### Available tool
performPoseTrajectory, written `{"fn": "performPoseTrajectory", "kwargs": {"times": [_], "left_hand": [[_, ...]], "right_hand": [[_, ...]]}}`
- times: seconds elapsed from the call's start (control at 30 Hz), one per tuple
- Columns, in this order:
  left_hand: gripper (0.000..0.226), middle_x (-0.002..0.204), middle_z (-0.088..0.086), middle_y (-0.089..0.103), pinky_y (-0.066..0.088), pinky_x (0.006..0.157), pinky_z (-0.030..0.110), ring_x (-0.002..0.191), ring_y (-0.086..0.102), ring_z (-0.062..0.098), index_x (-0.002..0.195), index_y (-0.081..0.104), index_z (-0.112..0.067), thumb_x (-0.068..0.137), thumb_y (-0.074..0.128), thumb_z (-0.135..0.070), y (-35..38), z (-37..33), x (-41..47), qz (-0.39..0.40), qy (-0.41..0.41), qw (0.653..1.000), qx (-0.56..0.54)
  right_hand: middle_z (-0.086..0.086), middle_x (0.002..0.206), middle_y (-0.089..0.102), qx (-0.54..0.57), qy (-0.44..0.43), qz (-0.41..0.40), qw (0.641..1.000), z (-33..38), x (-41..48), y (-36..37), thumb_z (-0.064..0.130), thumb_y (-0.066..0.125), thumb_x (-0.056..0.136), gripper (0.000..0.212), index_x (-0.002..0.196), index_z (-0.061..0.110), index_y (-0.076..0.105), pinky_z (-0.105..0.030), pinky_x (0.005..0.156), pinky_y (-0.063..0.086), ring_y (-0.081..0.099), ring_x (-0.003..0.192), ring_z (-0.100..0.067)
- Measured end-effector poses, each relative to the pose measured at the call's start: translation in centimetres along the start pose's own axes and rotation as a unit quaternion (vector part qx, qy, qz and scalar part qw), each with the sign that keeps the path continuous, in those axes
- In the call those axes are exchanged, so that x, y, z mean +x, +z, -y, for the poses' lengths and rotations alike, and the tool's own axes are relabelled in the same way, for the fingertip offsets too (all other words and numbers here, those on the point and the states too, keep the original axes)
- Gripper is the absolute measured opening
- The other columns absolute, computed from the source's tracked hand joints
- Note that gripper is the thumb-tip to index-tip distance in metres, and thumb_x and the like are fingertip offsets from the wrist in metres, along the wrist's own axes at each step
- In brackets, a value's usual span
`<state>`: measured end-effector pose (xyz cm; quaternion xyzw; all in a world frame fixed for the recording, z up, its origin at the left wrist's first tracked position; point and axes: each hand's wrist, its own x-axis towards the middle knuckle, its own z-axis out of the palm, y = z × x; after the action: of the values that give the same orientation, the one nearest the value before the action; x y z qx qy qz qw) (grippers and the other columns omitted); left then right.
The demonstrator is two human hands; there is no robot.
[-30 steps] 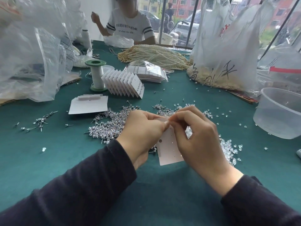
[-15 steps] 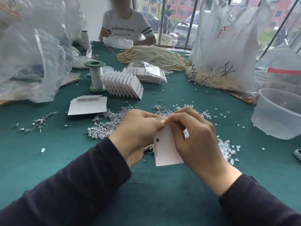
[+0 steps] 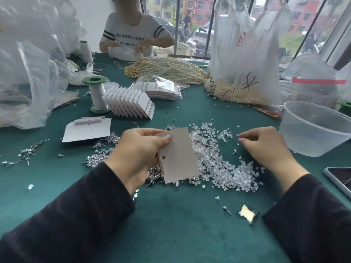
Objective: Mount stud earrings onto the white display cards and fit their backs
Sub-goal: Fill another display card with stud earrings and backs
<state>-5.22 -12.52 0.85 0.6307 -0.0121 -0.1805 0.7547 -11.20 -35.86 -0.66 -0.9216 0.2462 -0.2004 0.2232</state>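
Rightward, plastic bag [image 3: 247, 54] holds beige beads [image 3: 237, 93]; left hand [image 3: 136, 154] grips card [image 3: 178, 156]

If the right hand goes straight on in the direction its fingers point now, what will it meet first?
The right hand points left, low over the table. First in that line are probably the loose clear earring backs; beyond them, the white card that the left hand holds. Height is unclear.

One left hand [image 3: 136, 154], one right hand [image 3: 266, 149], one card [image 3: 178, 156], one spool [image 3: 97, 95], one tub [image 3: 313, 137], one phone [image 3: 340, 177]; uncounted studs [image 3: 100, 156] and backs [image 3: 228, 168]
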Motion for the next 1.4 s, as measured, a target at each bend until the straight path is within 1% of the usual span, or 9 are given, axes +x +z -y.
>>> {"fn": "performPoseTrajectory", "kwargs": {"times": [0.13,0.3,0.4,0.5,0.57,0.7,0.93,1.27,1.4], "left_hand": [[0.008,0.070,0.010,0.066,0.056,0.049,0.027,0.048,0.064,0.012,0.079,0.063,-0.002,0.078,0.061,0.006,-0.2,-0.3,0.3,-0.013,0.010,1.000,-0.011],[0.008,0.071,0.012,0.065,0.056,0.048,0.027,0.048,0.064,0.012,0.083,0.062,0.001,0.077,0.062,0.006,-0.1,-0.1,0.4,-0.014,0.014,1.000,-0.014],[0.009,0.073,0.012,0.066,0.055,0.046,0.026,0.050,0.065,0.014,0.084,0.062,0.001,0.076,0.062,0.006,0.0,-0.1,0.4,-0.011,0.005,1.000,-0.020],[0.009,0.073,0.013,0.066,0.056,0.047,0.028,0.050,0.065,0.014,0.085,0.063,0.001,0.077,0.063,0.006,0.0,0.0,0.3,-0.010,-0.003,1.000,-0.028],[0.010,0.074,0.012,0.067,0.057,0.051,0.029,0.054,0.065,0.016,0.086,0.063,0.001,0.077,0.063,0.005,0.1,0.1,0.4,-0.011,-0.001,1.000,-0.024],[0.008,0.074,0.012,0.066,0.054,0.060,0.031,0.061,0.062,0.019,0.083,0.064,0.000,0.078,0.063,0.006,0.3,0.5,0.5,-0.015,0.012,1.000,-0.003],[0.007,0.068,0.010,0.065,0.052,0.050,0.021,0.053,0.061,0.015,0.079,0.066,0.001,0.077,0.064,0.007,0.5,0.8,0.2,-0.004,0.043,0.999,0.015],[0.012,0.068,0.012,0.065,0.048,0.062,0.033,0.059,0.057,0.021,0.072,0.067,-0.004,0.077,0.064,0.006,0.7,0.7,-0.1,-0.016,0.073,0.996,0.051],[0.014,0.064,0.010,0.064,0.050,0.057,0.029,0.052,0.058,0.015,0.070,0.066,-0.005,0.077,0.064,0.008,0.8,0.7,-0.2,-0.016,0.075,0.996,0.043]], "right_hand": [[0.001,0.071,0.068,0.017,0.032,0.055,0.998,0.1,-0.1,-2.0,0.016,0.070,0.077,0.007,0.071,0.017,0.073,-0.022,0.056,0.039,0.059,0.068,-0.013],[0.000,0.066,0.068,-0.043,0.050,0.166,0.984,1.1,-0.8,-1.8,0.019,0.075,0.074,0.013,0.061,0.018,0.071,-0.021,0.052,0.042,0.061,0.067,-0.014],[0.002,0.065,0.066,-0.070,0.036,0.154,0.985,1.2,-0.9,-1.4,0.014,0.070,0.077,0.015,0.062,0.018,0.070,-0.019,0.046,0.036,0.057,0.062,-0.009],[-0.001,0.072,0.068,-0.070,-0.030,0.090,0.993,1.5,-1.2,-1.2,0.011,0.065,0.079,0.012,0.069,0.015,0.070,-0.019,0.053,0.039,0.056,0.065,-0.006],[-0.001,0.076,0.067,0.012,-0.129,-0.010,0.992,2.9,-2.2,-0.7,0.008,0.066,0.081,0.007,0.077,0.013,0.069,-0.013,0.059,0.044,0.057,0.068,-0.003],[0.000,0.078,0.063,0.167,-0.282,-0.134,0.935,7.2,-5.6,1.4,0.003,0.069,0.078,0.004,0.078,0.007,0.068,-0.010,0.068,0.046,0.057,0.069,-0.006],[-0.005,0.079,0.063,0.169,-0.307,-0.112,0.930,8.6,-6.5,3.8,-0.001,0.071,0.074,0.007,0.073,0.005,0.068,-0.019,0.066,0.045,0.059,0.067,-0.015],[-0.004,0.079,0.062,0.159,-0.327,-0.104,0.926,8.6,-6.6,4.4,-0.002,0.069,0.075,0.007,0.075,0.005,0.067,-0.024,0.065,0.047,0.059,0.066,-0.014],[-0.004,0.079,0.061,0.162,-0.323,-0.112,0.926,8.5,-6.6,4.6,-0.002,0.068,0.076,0.007,0.074,0.004,0.066,-0.022,0.064,0.046,0.058,0.064,-0.014]]}}
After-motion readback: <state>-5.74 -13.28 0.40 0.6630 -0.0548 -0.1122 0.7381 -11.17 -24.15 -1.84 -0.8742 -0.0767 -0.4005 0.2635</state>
